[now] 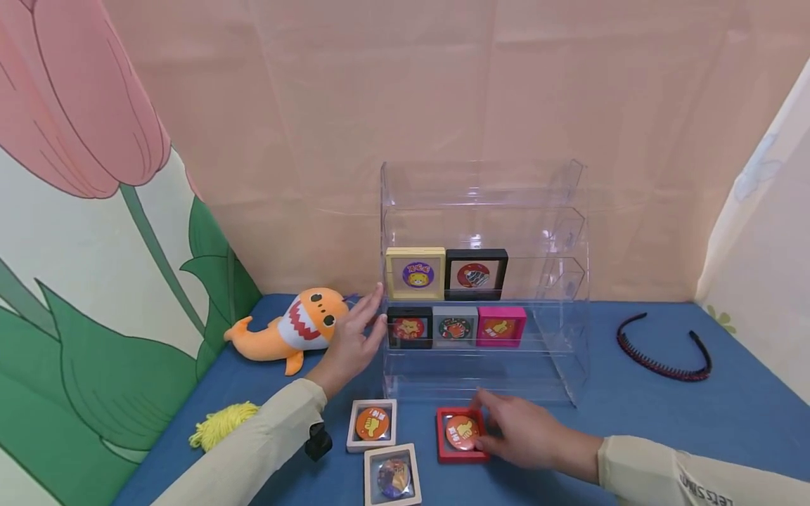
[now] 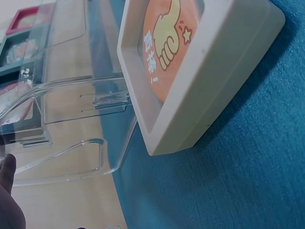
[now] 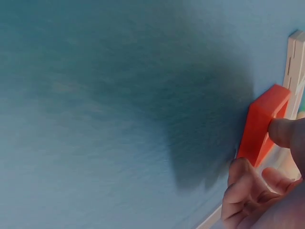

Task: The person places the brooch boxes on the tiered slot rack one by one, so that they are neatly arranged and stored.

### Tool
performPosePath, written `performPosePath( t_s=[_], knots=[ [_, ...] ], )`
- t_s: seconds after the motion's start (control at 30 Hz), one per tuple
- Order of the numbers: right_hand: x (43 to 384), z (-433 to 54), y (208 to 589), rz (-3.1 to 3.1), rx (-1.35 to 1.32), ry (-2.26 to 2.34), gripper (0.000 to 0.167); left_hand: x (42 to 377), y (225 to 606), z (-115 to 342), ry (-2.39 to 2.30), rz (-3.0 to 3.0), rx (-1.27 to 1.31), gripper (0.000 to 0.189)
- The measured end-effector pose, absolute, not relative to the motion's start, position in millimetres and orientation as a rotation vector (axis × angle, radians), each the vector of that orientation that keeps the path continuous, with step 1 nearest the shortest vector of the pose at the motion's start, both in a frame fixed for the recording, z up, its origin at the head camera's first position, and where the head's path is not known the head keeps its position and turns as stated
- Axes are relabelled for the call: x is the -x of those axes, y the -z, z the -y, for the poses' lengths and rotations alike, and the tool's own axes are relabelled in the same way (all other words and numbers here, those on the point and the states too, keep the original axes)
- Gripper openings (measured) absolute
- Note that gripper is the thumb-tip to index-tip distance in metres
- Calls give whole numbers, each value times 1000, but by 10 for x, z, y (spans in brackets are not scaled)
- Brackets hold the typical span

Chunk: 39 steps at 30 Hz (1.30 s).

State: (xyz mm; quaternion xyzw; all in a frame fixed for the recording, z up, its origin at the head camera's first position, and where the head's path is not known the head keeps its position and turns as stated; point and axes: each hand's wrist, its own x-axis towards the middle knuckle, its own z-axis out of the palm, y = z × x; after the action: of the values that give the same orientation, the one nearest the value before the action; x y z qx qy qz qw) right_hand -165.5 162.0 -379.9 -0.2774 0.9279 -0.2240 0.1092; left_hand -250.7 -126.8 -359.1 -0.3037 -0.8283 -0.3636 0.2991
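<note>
At the front of the table, my right hand (image 1: 522, 430) pinches the right side of a red square display frame (image 1: 452, 432) with an orange thumbs-up badge. The right wrist view shows the thumb against the red frame (image 3: 259, 126) and the fingers curled by its edge. My left hand (image 1: 351, 341) has its fingers extended at the left side of a clear acrylic rack (image 1: 484, 365). To the left of the red frame lie a cream frame with an orange badge (image 1: 372, 424) and a cream frame with a purple badge (image 1: 394, 476).
Black, grey and pink frames (image 1: 501, 327) sit on a lower rack tier; a pale yellow frame (image 1: 415, 274) and a black frame (image 1: 476, 275) stand above. An orange shark plush (image 1: 297, 327) and yellow yarn (image 1: 224, 424) lie left. A dark headband (image 1: 664, 363) lies right.
</note>
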Motion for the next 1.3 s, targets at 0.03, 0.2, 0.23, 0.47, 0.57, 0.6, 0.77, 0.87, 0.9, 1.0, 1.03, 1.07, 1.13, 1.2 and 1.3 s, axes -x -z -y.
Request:
performPosePath(
  t_s=[0.03,0.2,0.23,0.47,0.57,0.6,0.77,0.87,0.9,1.0,1.03,1.07,1.13,1.2,1.3],
  knots=[
    [1646,-1662,3795,-2705,788,669,41,2502,3590,1268,968,2202,807,58],
    [1624,-1837,3776,-2625,686,685,54,2503,3585,1271,968,2213,804,57],
    [1622,-1864,3776,-2613,677,682,56,2506,3585,1272,967,2213,807,57],
    [1639,-1972,3812,-2562,676,602,65,2522,3597,1282,959,2194,819,57],
    [1682,-2019,3888,-2553,704,593,59,2523,3597,1279,957,2198,815,57],
    [1694,-2035,3914,-2543,708,612,58,2522,3597,1277,957,2199,815,57],
    [1732,-2106,4006,-2518,771,708,51,2516,3593,1268,960,2198,810,57],
    [1690,-2098,3939,-2467,766,824,45,2510,3585,1265,963,2196,812,57],
    [1667,-2088,3903,-2445,758,870,44,2508,3582,1265,964,2196,812,57],
    [1609,-2067,3831,-2413,742,965,38,2504,3578,1268,967,2195,811,58],
    [1596,-2063,3822,-2412,742,983,36,2503,3579,1269,968,2196,810,58],
    [1585,-2062,3816,-2411,751,1006,34,2502,3582,1271,969,2197,810,58],
    [1571,-2069,3824,-2399,776,1066,29,2499,3589,1273,973,2197,810,58],
    [1560,-2087,3843,-2388,836,1134,25,2498,3590,1273,975,2199,812,58],
    [1537,-2122,3851,-2376,909,1222,18,2498,3582,1270,977,2199,818,58]
  ],
)
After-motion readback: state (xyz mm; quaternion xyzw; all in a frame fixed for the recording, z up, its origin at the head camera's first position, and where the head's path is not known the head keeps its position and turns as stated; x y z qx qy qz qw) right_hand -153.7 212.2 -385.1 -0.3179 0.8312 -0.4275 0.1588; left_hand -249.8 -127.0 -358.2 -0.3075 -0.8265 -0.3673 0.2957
